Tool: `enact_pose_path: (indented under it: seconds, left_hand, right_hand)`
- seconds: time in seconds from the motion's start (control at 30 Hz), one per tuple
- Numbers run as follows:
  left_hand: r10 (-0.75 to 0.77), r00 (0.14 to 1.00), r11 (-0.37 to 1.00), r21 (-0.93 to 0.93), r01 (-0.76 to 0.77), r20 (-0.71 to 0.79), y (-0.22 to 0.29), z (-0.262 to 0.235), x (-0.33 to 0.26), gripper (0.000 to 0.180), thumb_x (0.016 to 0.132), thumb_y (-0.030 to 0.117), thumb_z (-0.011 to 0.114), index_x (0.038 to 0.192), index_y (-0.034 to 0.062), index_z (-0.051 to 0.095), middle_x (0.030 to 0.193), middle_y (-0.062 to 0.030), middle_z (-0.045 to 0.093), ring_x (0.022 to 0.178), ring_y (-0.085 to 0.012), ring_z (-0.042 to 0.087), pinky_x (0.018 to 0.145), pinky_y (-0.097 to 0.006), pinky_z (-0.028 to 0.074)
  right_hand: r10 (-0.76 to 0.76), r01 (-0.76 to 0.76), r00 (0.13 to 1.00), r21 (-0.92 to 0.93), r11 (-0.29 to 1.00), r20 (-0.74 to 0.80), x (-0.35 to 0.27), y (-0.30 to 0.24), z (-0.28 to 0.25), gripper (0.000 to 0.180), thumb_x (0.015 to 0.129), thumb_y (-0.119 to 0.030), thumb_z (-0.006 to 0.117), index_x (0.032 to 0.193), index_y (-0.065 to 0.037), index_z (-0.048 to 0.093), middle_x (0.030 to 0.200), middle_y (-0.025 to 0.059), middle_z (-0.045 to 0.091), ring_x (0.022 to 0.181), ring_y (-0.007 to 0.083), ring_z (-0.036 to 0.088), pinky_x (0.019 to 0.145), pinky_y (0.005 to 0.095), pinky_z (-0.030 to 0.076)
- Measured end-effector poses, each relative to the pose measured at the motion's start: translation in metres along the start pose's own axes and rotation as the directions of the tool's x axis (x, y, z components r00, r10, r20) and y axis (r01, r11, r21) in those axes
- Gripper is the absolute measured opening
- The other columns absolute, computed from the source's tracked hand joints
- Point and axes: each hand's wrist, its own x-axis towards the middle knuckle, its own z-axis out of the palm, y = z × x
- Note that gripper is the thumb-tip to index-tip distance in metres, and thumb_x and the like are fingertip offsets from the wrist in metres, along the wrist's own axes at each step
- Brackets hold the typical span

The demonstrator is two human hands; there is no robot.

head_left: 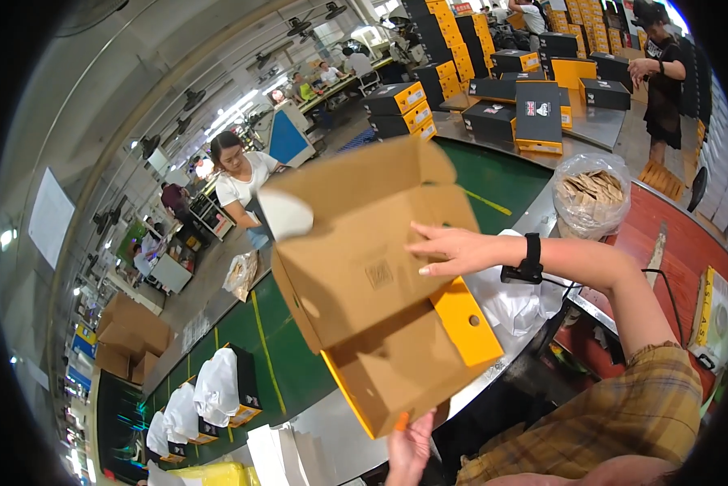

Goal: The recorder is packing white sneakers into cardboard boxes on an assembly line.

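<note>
An opened cardboard shoe box, brown inside with yellow outer sides, is tilted up in front of me above the bench. Nothing shows inside its tray. The brown lid stands raised, with a small dark printed square on it. My left hand grips the box's near lower edge, an orange cover on one fingertip. My right hand, with a black strap on its wrist, is open, fingers stretched over the lid's right part. Whether they press on the lid I cannot tell.
A green conveyor belt runs behind the box, carrying black-and-yellow boxes topped with white paper. White sheets lie near left. A plastic bag of brown pieces stands right, beside a red tabletop. Across the belt stands a co-worker.
</note>
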Motion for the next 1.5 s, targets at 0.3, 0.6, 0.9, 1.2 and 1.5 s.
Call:
enact_pose_path:
  seconds: [0.3,0.6,0.9,1.2,1.5]
  left_hand:
    - [-0.104,0.974,0.961,0.233,0.15,-0.2,-0.035,-0.077,-0.01,0.05,0.095,0.053,0.049,0.109,0.0058,0.056,0.092,-0.0138,0.068,0.08,-0.0229,0.068,0.069,-0.036,0.057]
    - [-0.057,0.983,0.947,0.302,0.109,-0.174,-0.024,-0.057,-0.014,0.045,0.097,0.048,0.049,0.111,0.0056,0.056,0.09,-0.0123,0.068,0.079,-0.0188,0.067,0.068,-0.03,0.055]
    - [-0.161,0.976,0.914,0.352,0.202,-0.144,-0.023,-0.074,-0.013,0.045,0.097,0.048,0.048,0.106,0.0046,0.057,0.084,-0.0144,0.07,0.075,-0.022,0.068,0.068,-0.032,0.056]
    - [-0.306,0.95,0.901,0.3,0.312,-0.069,-0.011,-0.04,-0.023,0.04,0.097,0.045,0.051,0.11,0.0083,0.06,0.088,-0.0079,0.067,0.078,-0.0181,0.065,0.07,-0.031,0.055]
    - [-0.15,0.988,0.851,0.504,0.151,-0.044,-0.028,-0.03,-0.045,0.045,0.094,0.02,0.062,0.134,0.0135,0.043,0.132,-0.0103,0.057,0.113,-0.0264,0.055,0.096,-0.046,0.045]
  right_hand:
    - [0.487,-0.466,0.873,-0.28,0.839,0.006,-0.087,0.084,0.087,0.086,0.07,-0.04,0.078,0.142,-0.01,0.039,0.139,0.0301,0.041,0.127,0.0452,0.042,0.105,0.0484,0.036]
    - [0.679,-0.67,0.734,0.147,0.727,-0.01,-0.1,0.111,0.109,0.108,0.061,-0.034,0.086,0.145,0.003,0.029,0.137,0.026,0.047,0.127,0.0355,0.047,0.106,0.0343,0.037]
    - [0.669,-0.391,0.741,0.847,0.36,0.058,-0.119,0.047,0.061,0.067,0.074,0.0,0.073,0.134,0.001,0.043,0.121,0.0096,0.058,0.114,0.02,0.056,0.099,0.0338,0.044]
    - [-0.048,0.014,0.995,0.346,0.938,0.09,-0.065,-0.037,0.039,0.088,0.064,-0.027,0.074,0.142,-0.01,0.036,0.115,0.0214,0.061,0.106,0.0358,0.06,0.089,0.04,0.049]
    - [-0.215,-0.34,0.305,0.317,0.885,0.928,0.015,-0.036,0.161,0.091,0.072,-0.031,0.08,0.148,-0.01,0.035,0.153,0.0124,0.033,0.14,0.0298,0.028,0.111,0.0436,0.026]
